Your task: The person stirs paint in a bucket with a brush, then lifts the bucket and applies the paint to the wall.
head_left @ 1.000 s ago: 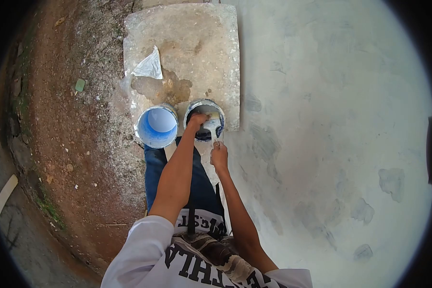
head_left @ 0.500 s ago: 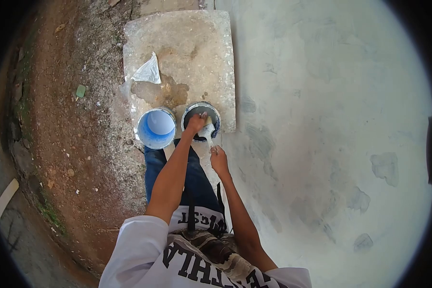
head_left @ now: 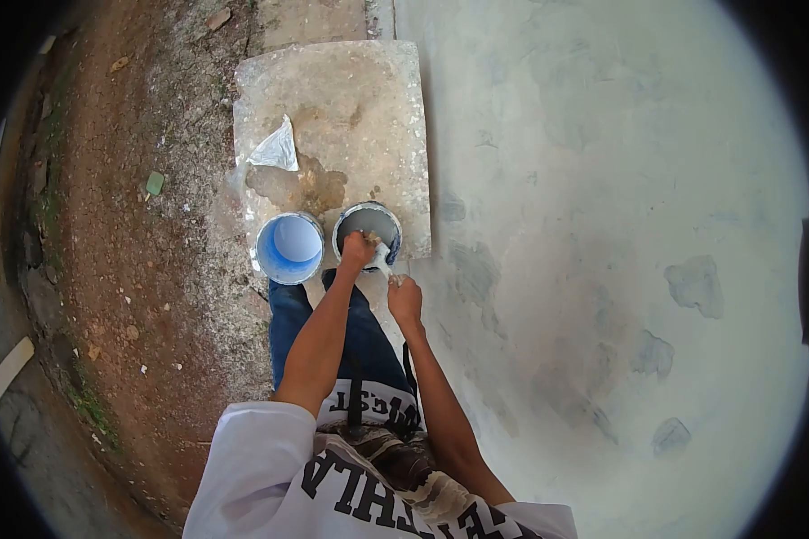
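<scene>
The right hand point(head_left: 404, 301) pinches the handle end of a brush point(head_left: 383, 258), keeping its white head over the near rim of the grey bucket point(head_left: 367, 207), likely so drips fall inside. The left hand point(head_left: 358, 250) curls at that head; its grip I cannot tell. The blue bucket point(head_left: 274, 260) stands just beside, both at the near edge of the concrete slab point(head_left: 333, 99). The wall point(head_left: 602, 225) hems in the right; dirt ground point(head_left: 144, 269) lies open to the left.

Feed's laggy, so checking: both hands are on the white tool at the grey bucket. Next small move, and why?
Probably draw the left hand along the white tool over the grey bucket, right hand holding the handle steady: the left fingers touch its end at the rim, so drips should fall inside.
</scene>
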`<state>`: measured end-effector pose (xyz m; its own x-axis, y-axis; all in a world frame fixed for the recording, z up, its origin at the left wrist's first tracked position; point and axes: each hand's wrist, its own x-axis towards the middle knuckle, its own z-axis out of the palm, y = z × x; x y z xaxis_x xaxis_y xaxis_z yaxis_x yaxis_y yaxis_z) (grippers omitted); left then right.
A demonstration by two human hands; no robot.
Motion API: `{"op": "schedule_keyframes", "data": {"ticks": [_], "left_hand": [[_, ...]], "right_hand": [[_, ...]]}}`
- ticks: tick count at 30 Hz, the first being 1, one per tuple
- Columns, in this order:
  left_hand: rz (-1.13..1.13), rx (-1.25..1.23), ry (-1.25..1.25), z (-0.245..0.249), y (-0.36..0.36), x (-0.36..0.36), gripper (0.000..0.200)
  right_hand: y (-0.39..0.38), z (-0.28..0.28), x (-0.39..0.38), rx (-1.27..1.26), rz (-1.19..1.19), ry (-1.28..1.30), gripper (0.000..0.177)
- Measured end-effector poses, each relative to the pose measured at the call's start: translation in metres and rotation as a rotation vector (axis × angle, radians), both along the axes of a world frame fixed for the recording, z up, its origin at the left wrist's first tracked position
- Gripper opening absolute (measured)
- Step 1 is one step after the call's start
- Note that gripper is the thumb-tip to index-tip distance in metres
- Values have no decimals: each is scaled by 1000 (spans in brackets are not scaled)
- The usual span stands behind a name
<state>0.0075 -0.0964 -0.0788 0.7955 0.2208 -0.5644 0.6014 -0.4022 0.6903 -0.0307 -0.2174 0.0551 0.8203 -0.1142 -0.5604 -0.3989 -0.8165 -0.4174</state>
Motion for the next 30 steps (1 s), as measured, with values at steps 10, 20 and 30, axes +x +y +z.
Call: {"op": "schedule_keyframes", "data": {"ticks": [10,20,30], "left_hand": [[-10,98,-127,17,31,4,15],[6,-222,-56,-16,45,13,44],[313,-933,374,10,22,18,19]], "right_hand": [[-7,-2,-13,121,-32,-93,26],[-15,-5,-28,157,-20,-187,28],[47,-2,-18,-237,208,-95,36]]}}
